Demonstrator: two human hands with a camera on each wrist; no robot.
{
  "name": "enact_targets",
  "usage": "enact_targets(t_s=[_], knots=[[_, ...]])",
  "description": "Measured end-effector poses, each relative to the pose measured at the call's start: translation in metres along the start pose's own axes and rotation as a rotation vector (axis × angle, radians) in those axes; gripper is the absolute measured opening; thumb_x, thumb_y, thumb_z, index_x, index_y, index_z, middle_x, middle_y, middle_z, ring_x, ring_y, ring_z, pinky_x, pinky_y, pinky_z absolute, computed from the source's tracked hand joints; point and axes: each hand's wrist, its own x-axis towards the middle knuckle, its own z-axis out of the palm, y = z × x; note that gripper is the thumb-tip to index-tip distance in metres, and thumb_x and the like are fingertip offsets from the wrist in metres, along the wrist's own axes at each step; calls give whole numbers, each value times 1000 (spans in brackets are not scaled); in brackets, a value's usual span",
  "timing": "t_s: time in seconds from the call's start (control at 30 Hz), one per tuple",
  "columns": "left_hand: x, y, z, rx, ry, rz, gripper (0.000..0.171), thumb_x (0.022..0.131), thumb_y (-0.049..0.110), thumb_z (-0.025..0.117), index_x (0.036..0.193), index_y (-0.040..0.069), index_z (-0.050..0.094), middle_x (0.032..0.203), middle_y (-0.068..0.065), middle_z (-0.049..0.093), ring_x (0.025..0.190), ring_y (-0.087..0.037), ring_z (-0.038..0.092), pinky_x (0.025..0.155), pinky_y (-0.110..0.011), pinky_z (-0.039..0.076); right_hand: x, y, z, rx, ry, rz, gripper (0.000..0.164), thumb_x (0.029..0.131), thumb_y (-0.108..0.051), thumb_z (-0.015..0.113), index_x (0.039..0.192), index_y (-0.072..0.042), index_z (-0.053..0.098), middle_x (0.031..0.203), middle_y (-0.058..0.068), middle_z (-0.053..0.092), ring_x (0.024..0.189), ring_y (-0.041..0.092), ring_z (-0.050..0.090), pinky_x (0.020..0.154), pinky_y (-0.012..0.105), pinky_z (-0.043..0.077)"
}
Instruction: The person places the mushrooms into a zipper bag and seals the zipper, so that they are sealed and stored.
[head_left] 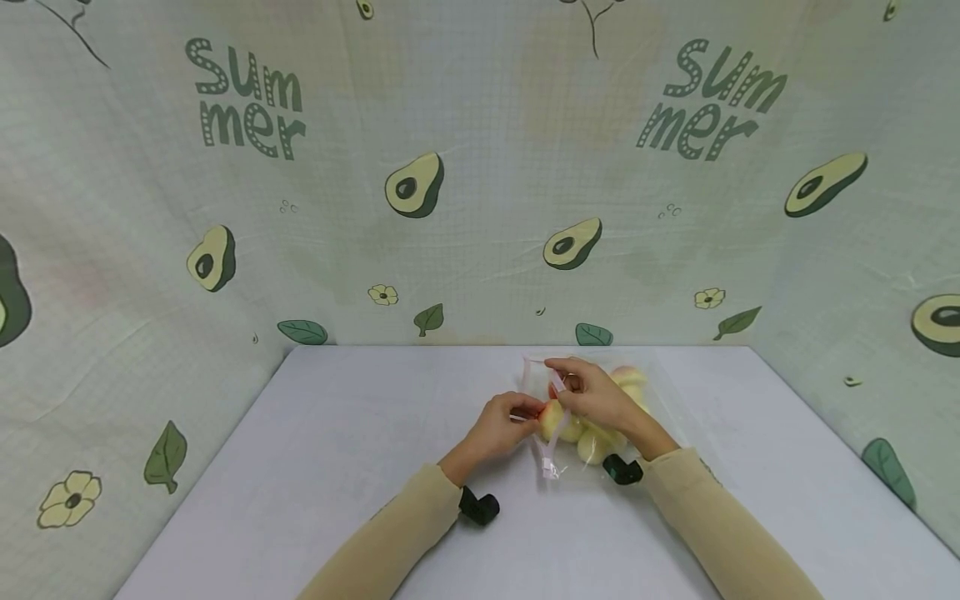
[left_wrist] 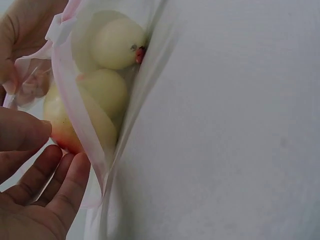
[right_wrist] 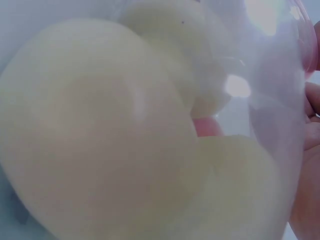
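A clear zip bag (head_left: 550, 468) with a pink-edged mouth lies on the table, holding several pale yellow peaches (head_left: 592, 447). My right hand (head_left: 594, 398) pinches the rim of the mouth from above, so the opening faces left. At that opening my left hand (head_left: 504, 427) grips a yellow peach with a red blush (left_wrist: 61, 117) between thumb and fingers; most of this fruit is inside the bag. The left wrist view shows the slider (left_wrist: 60, 27) near the mouth's upper end. Through the plastic, a large pale peach (right_wrist: 95, 130) fills much of the right wrist view.
The white table (head_left: 360, 433) extends to both sides of the bag. A printed cloth (head_left: 480, 167) hangs behind and beside it. Black wrist mounts (head_left: 480, 507) sit under both forearms, the right one (head_left: 622, 470) close to the bag's near edge.
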Motion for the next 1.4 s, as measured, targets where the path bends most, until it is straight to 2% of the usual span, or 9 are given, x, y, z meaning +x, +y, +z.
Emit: enact_targets(t_s=[0.17,0.33,0.43,0.63,0.8,1.07,1.3,1.4], knots=[[2,-1,1,4,-23,29,26,85,-4,63,109,4,68,104,-6,66,96,-17,63,82,-25,51,-5,-21,-2,3,1,-24,51,80,11,54,131,13,47,84,16,55,63,10,50,52,20,41],[1,2,2,-54,-45,51,29,85,-8,61,113,-3,63,108,-14,66,99,-25,64,84,-29,51,-5,-21,-1,27,10,-55,51,79,14,54,129,16,46,86,22,55,64,10,51,52,20,42],[-1,5,4,-97,-58,57,32,85,-12,58,116,-8,59,111,-21,64,101,-32,63,85,-31,51,-5,-20,-1,51,3,-44,51,80,14,53,130,16,45,85,23,56,64,10,51,52,20,42],[-10,26,-1,-179,-97,68,32,85,-18,51,117,-15,52,111,-32,60,103,-45,60,87,-40,51,-4,-18,-1,68,-6,-17,51,82,13,53,132,15,44,85,22,55,64,10,52,52,19,41],[-15,38,-5,-175,-104,68,31,85,-18,51,115,-11,54,111,-32,60,104,-43,60,87,-40,51,-4,-20,-1,59,-3,-5,51,83,13,54,132,15,44,86,21,55,64,10,52,54,20,43],[-16,37,-8,-130,-87,83,30,85,-17,51,114,-10,56,108,-29,62,103,-41,60,84,-31,51,-3,-18,0,49,9,-25,50,82,14,53,131,14,46,79,15,53,62,9,48,52,20,40],[-5,5,-1,-54,-46,28,31,87,-8,55,118,-6,57,105,-15,65,98,-23,63,85,-28,50,-6,-27,-1,3,19,10,49,83,11,55,132,11,48,85,15,53,65,12,48,55,20,41],[-7,7,-3,-33,-42,30,29,88,-7,56,117,-5,58,105,-15,65,99,-23,63,86,-29,50,-6,-25,-1,-16,24,6,49,83,10,56,131,11,48,84,13,52,64,13,47,54,21,40]])
